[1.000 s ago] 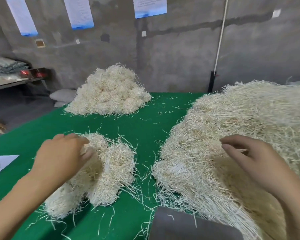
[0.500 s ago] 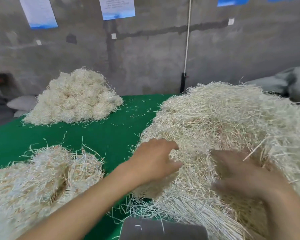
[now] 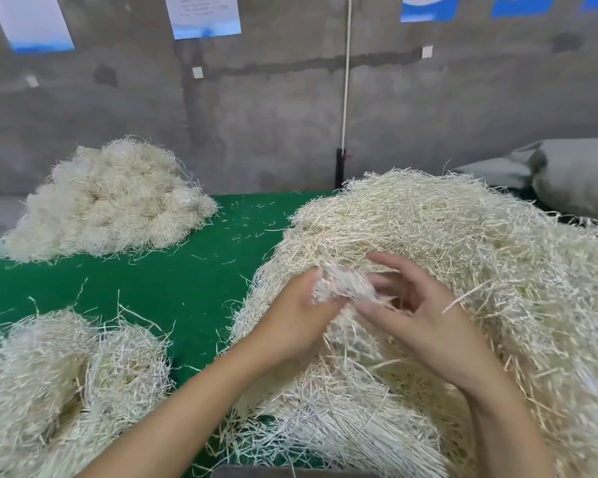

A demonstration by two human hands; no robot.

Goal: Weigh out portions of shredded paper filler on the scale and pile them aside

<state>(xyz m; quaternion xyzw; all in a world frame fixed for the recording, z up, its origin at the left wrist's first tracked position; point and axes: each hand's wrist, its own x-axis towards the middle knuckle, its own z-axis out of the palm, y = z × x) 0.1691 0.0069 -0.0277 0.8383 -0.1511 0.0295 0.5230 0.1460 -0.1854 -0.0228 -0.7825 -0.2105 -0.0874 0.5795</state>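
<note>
Left hand (image 3: 296, 319): fingers curled round a tuft of shredded paper (image 3: 342, 288). Right hand (image 3: 425, 326): thumb and forefinger pinch the same tuft, other fingers spread. Tuft: held just over the large heap (image 3: 480, 243), table's right side. Loose pile (image 3: 66, 374): near left. Clumped pile (image 3: 107, 205): far left, on green table cover (image 3: 187, 288).
</note>
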